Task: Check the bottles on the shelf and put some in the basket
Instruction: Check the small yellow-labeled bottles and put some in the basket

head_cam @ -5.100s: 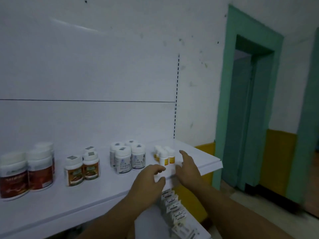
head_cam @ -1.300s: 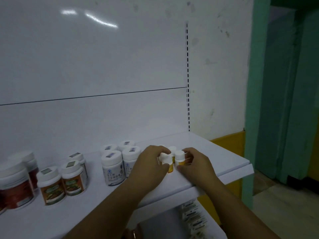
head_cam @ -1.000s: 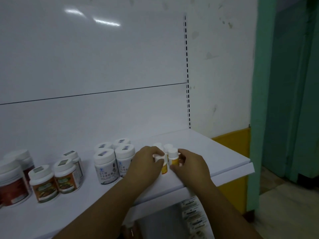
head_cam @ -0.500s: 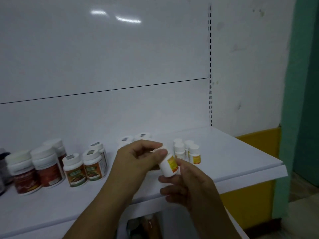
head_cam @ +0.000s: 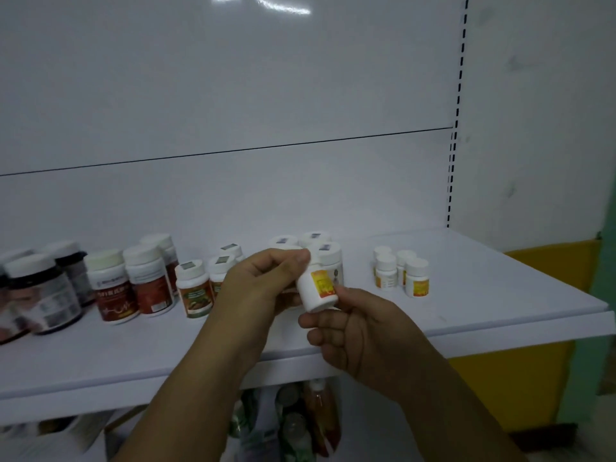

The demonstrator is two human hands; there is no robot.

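A small white bottle with a yellow label (head_cam: 316, 288) is held tilted above the front of the white shelf (head_cam: 483, 295). My left hand (head_cam: 260, 285) pinches its cap end from the left. My right hand (head_cam: 356, 331) holds its bottom end from below and the right. Several matching small bottles (head_cam: 400, 271) stand on the shelf to the right. Behind my hands stand white bottles with grey-stickered caps (head_cam: 326, 251). No basket is in view.
Left along the shelf stand green-and-brown labelled bottles (head_cam: 193, 288), red-labelled jars (head_cam: 130, 285) and dark jars (head_cam: 40, 291). Packaged goods (head_cam: 300, 425) sit on the level below. A teal door frame (head_cam: 603, 295) and yellow wall panel (head_cam: 520, 388) lie to the right.
Both hands were at the cluster of small bottles on the shelf; one bottle has been lifted off and brought up between my hands. The view has shifted left and closer.
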